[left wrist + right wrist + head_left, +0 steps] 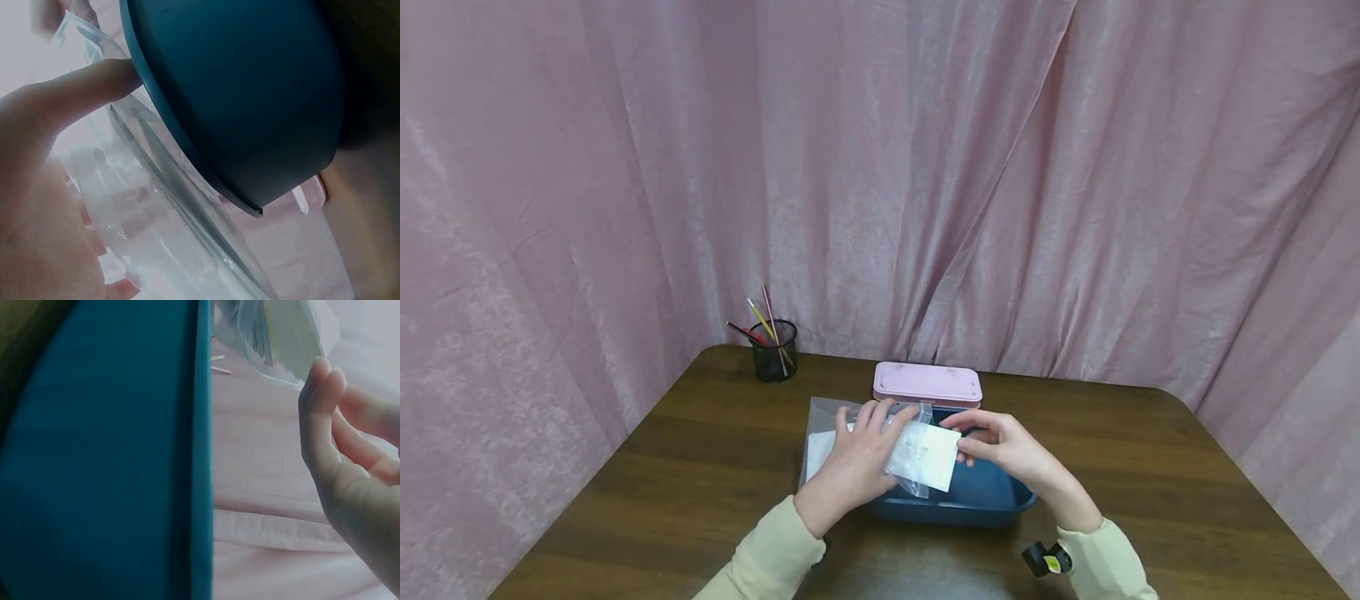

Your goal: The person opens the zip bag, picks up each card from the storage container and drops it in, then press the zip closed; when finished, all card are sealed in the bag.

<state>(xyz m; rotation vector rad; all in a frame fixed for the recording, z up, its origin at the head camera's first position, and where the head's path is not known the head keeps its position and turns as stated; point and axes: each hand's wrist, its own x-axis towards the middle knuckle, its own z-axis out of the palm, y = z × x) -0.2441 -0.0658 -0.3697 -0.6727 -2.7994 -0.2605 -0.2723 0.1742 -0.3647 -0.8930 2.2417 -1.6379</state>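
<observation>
At the far left of the brown wooden surface (700, 467) a black mesh cup (774, 351) held pencils. The left hand (857, 458) gripped a clear, limp plastic bag (917, 454) with white paper inside, above the blue plastic tray (977, 500); light and slippery, probably best pinched by its edges. The right hand (1000, 446) pinched its right edge. Tray contents could not be made out.

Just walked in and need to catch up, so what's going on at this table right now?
A person holds a clear plastic bag with white paper inside, above a blue tray. The left hand grips the bag from on top; the right hand pinches its right edge. A pink box sits behind the tray, and a pencil cup stands at the table's back left.
</observation>
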